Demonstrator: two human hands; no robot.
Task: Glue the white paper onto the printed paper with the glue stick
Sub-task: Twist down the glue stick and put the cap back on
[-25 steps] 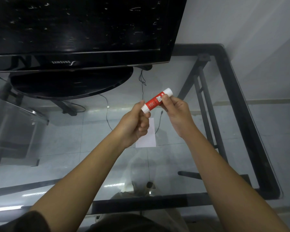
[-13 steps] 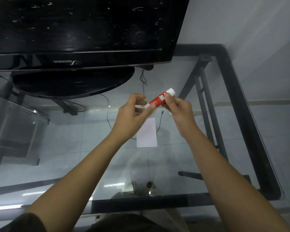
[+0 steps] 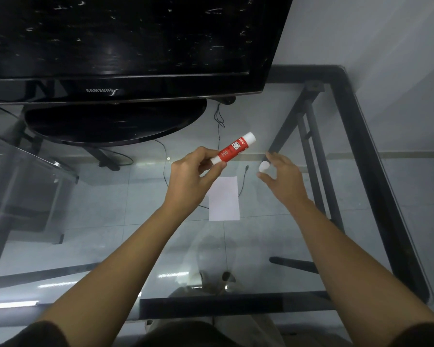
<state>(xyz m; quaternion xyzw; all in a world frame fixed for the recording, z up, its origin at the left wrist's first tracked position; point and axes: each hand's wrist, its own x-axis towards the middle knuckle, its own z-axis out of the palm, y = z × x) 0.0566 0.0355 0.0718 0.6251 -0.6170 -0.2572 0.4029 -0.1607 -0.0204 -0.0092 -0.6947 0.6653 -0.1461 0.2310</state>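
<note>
A red glue stick [image 3: 232,150] with white ends is held above the glass table [image 3: 236,304], tilted up to the right, with my left hand [image 3: 193,176] shut on its lower end. My right hand [image 3: 283,179] is a short way to the right of it and pinches a small white cap [image 3: 263,166] between thumb and fingertips. A small white paper [image 3: 224,201] lies flat on the glass below and between my hands. No printed paper shows in view.
A black television [image 3: 125,46] on an oval black base [image 3: 110,121] stands at the back left of the table. The table's black frame [image 3: 376,184] runs along the right and near edges. A wall rises on the right. Cables and floor tiles show through the glass.
Both hands were on the glue stick; now my right hand has pulled away to the right with the white cap, and my left hand alone holds the stick.
</note>
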